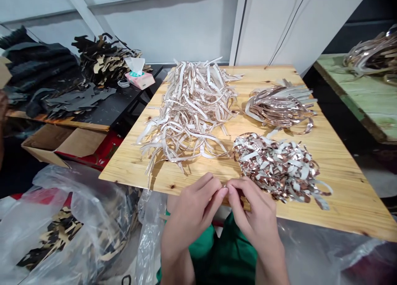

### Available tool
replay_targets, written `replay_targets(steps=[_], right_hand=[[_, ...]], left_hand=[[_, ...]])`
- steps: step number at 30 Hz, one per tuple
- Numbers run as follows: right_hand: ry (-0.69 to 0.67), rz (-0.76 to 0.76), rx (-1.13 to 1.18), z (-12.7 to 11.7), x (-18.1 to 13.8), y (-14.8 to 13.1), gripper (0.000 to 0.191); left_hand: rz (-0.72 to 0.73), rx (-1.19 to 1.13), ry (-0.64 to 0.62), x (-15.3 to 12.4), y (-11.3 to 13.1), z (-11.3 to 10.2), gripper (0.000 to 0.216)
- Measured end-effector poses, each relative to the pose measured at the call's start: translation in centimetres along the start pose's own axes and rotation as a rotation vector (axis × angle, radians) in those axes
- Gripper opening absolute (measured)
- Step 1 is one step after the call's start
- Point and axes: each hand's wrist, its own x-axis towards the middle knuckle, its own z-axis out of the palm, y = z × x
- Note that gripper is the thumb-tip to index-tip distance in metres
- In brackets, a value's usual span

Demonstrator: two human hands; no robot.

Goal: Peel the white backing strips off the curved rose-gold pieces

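My left hand and my right hand meet at the front edge of a pine board. Their fingertips pinch a thin strip, mostly hidden by the fingers. Straight ahead lies a tall tangle of long, pale strips with a metallic sheen. To its right sits a curled bundle of copper-coloured strips. A heap of short pale and copper pieces lies just beyond my right hand, nearly touching it.
Black and tan scraps and dark sheets lie at the left, beside a pink tissue box. A plastic bag of scraps and a cardboard box are lower left. A green-painted table holding more strips stands at right.
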Motion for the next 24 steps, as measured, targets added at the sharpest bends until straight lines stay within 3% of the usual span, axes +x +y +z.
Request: replay_targets(steps=[3,6,9,12,14,18,24], right_hand=[[-0.014,0.056,0.089,0.2,0.3,0.1,0.019],[-0.104,0.221,0.267,0.0,0.2,-0.1,0.022],[-0.167,0.386,0.554,-0.2,-0.3,-0.3,0.028],[-0.141,0.436,0.773,-0.3,-0.7,-0.7,0.027],[-0.092,0.403,0.744,-0.3,-0.9,-1.1,0.025],[-0.048,0.242,0.470,-0.4,-0.7,-1.6,0.017],[-0.056,0.164,0.388,-0.7,-0.7,-1.6,0.015]], left_hand=[[-0.018,0.017,-0.008,-0.3,-0.1,-0.4,0.030],[-0.024,-0.025,0.003,-0.5,-0.1,-0.6,0.030],[-0.045,-0.157,0.015,-0.7,0.0,-0.1,0.026],[-0.169,-0.363,0.107,-0.8,0.5,1.0,0.018],[-0.184,-0.407,0.133,-0.8,0.7,1.5,0.021],[-0.050,-0.255,0.081,-0.6,0.6,1.5,0.029],[0.049,-0.297,0.027,0.0,-0.5,1.6,0.033]])
